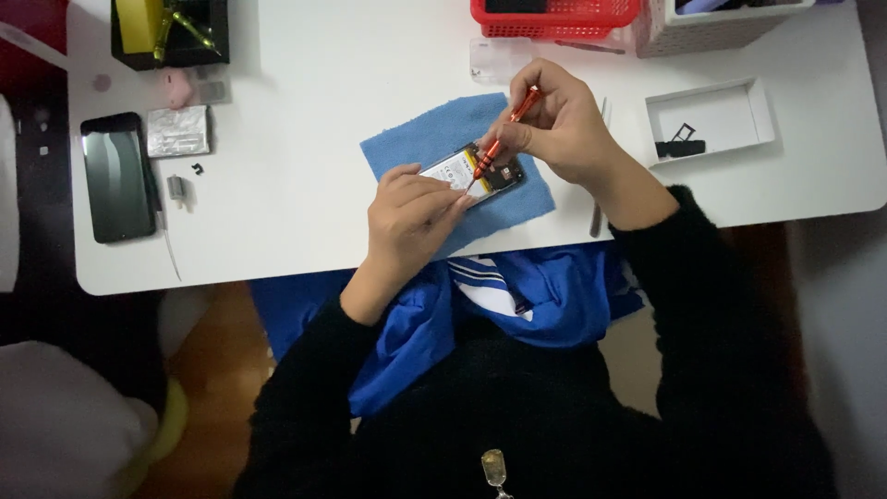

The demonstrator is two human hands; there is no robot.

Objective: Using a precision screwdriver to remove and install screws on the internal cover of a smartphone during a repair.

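An opened phone [480, 174] lies on a blue cloth [434, 139] on the white surface [296, 185], which probably pads it and keeps it from sliding. The left hand [411, 217] presses curled fingers on the phone's near end to steady it, while the right hand [554, 120] pinches an orange screwdriver [499, 143], tilted, tip down on the phone. A shallow white tray [753, 111] to the right holds small dark parts [681, 145], apparently kept together; a red basket [554, 23] sits at the far edge, contents unclear.
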